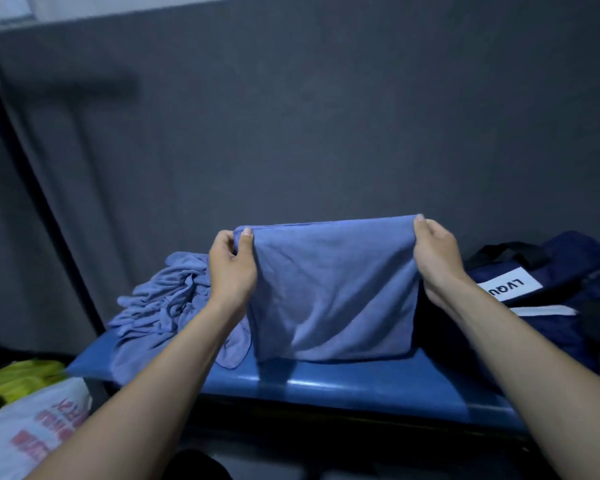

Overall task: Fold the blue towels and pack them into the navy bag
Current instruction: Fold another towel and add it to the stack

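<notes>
A blue towel point(333, 292), folded over, hangs in the air above the blue bench point(361, 382). My left hand point(231, 268) pinches its upper left corner and my right hand point(437, 261) pinches its upper right corner. The towel's lower edge reaches down to the bench top. A heap of crumpled blue towels point(160, 306) lies on the bench to the left, partly behind my left forearm. The navy bag point(568, 271) with black handles and a white label sits at the right end of the bench.
A dark grey wall point(326, 116) stands close behind the bench. At the lower left lie a white plastic bag with red print point(35, 431) and something yellow-green point(18, 379). The floor in front of the bench is dark.
</notes>
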